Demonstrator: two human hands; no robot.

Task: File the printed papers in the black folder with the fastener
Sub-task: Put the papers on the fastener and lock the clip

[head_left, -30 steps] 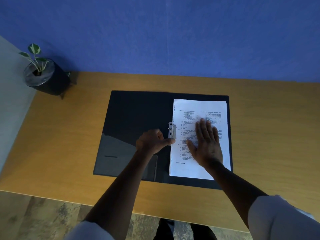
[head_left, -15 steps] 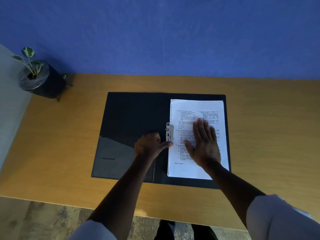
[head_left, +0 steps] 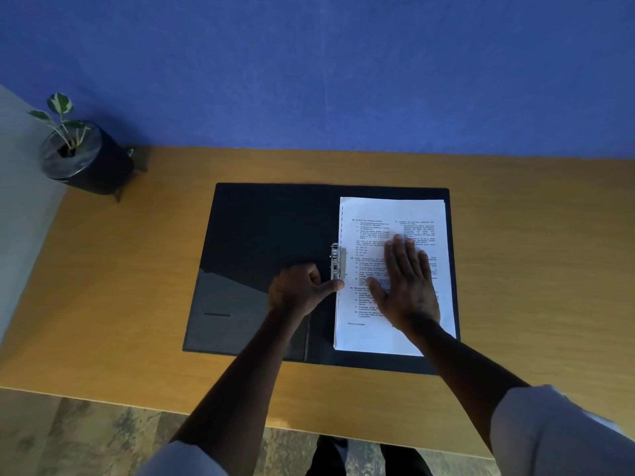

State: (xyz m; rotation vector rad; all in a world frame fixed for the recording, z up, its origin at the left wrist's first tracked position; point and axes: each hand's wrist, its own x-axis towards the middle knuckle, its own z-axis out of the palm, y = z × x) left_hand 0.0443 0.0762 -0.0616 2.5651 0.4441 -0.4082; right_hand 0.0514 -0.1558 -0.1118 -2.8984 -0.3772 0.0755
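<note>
The black folder (head_left: 261, 235) lies open on the wooden desk. A stack of printed papers (head_left: 388, 211) rests on its right half. A metal fastener (head_left: 337, 261) sits at the papers' left edge, over the spine. My right hand (head_left: 407, 286) lies flat on the papers with its fingers spread. My left hand (head_left: 300, 290) is curled on the folder's left half, and its thumb tip touches the lower end of the fastener.
A small potted plant (head_left: 86, 159) in a black pot stands at the desk's back left corner. A blue wall runs behind the desk (head_left: 532, 269). The desk's front edge and the floor lie below my arms.
Both hands stay where they were on the folder and papers. Only the view has shifted a little.
</note>
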